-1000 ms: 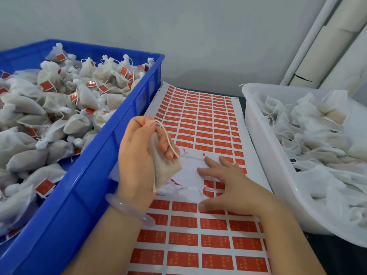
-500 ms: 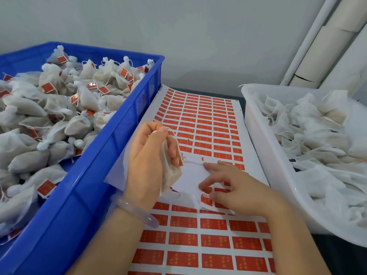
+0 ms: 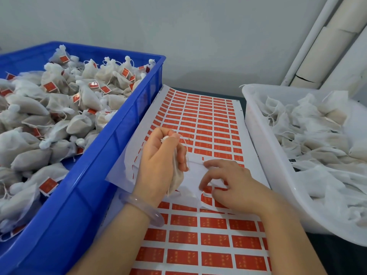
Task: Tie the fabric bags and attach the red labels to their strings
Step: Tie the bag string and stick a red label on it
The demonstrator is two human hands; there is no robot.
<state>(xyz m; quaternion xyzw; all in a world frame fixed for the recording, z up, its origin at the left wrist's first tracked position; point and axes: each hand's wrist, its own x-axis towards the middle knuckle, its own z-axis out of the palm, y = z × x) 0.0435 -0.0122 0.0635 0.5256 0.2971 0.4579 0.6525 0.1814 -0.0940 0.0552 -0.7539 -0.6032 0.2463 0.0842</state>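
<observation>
We count two hands, left hand [image 3: 158, 161] and right hand [image 3: 232, 187], one blue crate [image 3: 111, 147], one white crate [image 3: 264, 155], two label sheets [image 3: 208, 120], one bag [image 3: 175, 181] in hand, one bracelet [image 3: 143, 207] — heaped bags [image 3: 29, 151] beyond counting.

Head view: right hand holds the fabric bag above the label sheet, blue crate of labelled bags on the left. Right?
Wrong hand. The head view shows the left hand holding the fabric bag above the label sheet; the right hand only has its fingertips down on the sheet. The blue crate of labelled bags is on the left, as stated.
</observation>
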